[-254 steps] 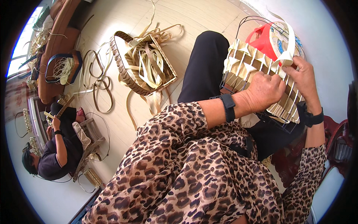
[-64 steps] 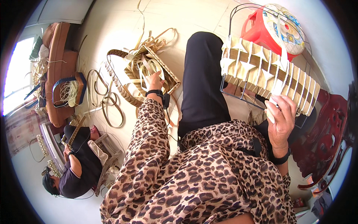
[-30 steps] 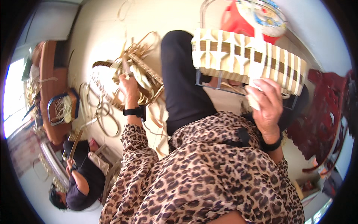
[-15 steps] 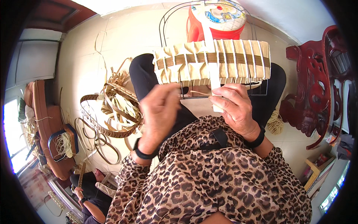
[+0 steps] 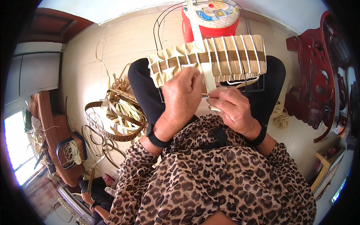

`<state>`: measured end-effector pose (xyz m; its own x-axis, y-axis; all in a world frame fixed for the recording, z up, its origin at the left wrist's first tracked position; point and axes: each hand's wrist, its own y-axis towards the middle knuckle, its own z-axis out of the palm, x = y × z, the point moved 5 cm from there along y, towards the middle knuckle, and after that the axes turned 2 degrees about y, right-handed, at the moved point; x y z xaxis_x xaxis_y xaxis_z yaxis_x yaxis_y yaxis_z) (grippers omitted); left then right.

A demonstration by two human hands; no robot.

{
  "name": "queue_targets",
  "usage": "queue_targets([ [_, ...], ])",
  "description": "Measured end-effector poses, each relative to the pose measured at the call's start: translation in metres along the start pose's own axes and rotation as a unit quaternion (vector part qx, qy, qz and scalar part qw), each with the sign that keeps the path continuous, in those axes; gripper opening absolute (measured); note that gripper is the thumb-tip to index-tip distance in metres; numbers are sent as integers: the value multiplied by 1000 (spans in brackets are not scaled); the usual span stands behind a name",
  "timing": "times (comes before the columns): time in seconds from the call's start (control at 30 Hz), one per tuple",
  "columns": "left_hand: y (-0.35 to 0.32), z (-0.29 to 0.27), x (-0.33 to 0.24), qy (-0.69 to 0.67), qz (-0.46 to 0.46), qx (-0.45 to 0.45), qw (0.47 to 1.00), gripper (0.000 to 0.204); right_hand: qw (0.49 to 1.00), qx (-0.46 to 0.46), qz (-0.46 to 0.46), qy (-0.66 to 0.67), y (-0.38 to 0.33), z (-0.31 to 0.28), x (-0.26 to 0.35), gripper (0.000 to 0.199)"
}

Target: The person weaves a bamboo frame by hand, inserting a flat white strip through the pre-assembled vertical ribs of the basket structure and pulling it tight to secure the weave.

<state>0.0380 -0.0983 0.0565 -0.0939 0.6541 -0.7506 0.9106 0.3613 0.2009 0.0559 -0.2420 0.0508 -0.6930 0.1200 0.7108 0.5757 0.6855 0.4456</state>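
Across my knees lies a boxy wire-framed piece covered in pale straw strips (image 5: 258,45), bound by several white cords (image 5: 237,47). A brown band (image 5: 232,56) runs along its top, with folded points on the left part. One long pale flat strip (image 5: 208,77) crosses the piece from far to near. My right hand (image 5: 232,108) pinches the strip's near end between thumb and fingers. My left hand (image 5: 182,92) is closed at the piece's near edge, just left of the strip; its fingertips are hidden, so what they hold cannot be made out.
Beyond the piece are a red stool (image 5: 191,32) and a thin black wire frame (image 5: 157,32). Left on the floor lies a heap of strips (image 5: 120,108); right, a fibre bundle (image 5: 280,116) near carved dark-red furniture (image 5: 313,75). Another person's hand (image 5: 87,198) is at lower left.
My left hand has moved right and up to the piece's near edge beside the strip. The piece has shifted slightly left in view. My right hand keeps its hold on the strip.
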Motion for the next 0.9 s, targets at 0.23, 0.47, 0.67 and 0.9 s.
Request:
queue_targets([
  [0.23,33,6,0,169,154,23,973,19,1000,-16,3,16,5,6,5,22],
  [0.47,32,11,4,196,203,9,959,16,1000,-18,8,18,3,10,6,19],
  [0.67,35,8,6,189,174,9,966,11,999,-6,22,31,6,13,12,20],
  [0.9,4,-9,5,7,100,76,992,8,965,9,150,216,6,4,17,38],
])
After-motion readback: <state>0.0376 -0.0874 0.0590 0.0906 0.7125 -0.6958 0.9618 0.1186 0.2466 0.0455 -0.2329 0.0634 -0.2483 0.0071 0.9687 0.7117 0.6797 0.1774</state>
